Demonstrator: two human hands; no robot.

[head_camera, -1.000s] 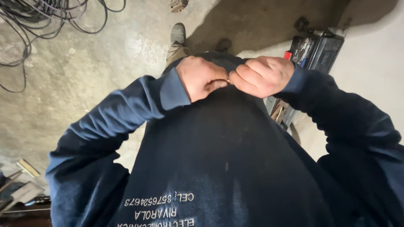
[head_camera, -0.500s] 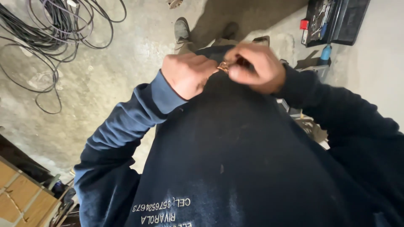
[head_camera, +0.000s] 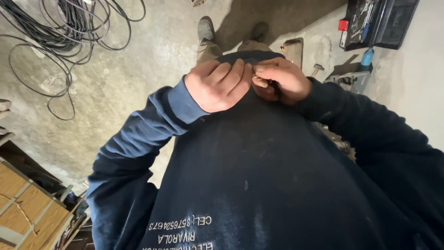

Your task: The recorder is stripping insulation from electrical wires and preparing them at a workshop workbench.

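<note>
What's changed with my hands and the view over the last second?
The view tipped and swung, bringing the cable coil and open toolbox further into view. The left hand now curls over the small piece that showed between the fingers half a second ago. Both hands, the right hand included, stay pressed together at the waist.

I count two hands of mine, the left hand point(head_camera: 217, 85) and the right hand point(head_camera: 280, 81), fingertips touching over one small item too hidden to name. Two dark sleeves belong to one navy sweatshirt point(head_camera: 277, 176). On the concrete floor point(head_camera: 138, 74) I see two shoes point(head_camera: 206, 28), one tangle of black cables point(head_camera: 64, 37) near the top left corner, one open black toolbox point(head_camera: 377, 23) at the top right, one hammer point(head_camera: 317, 69) and one blue bottle point(head_camera: 366, 58). One wooden pallet point(head_camera: 23, 203) sits at the bottom left.
</note>
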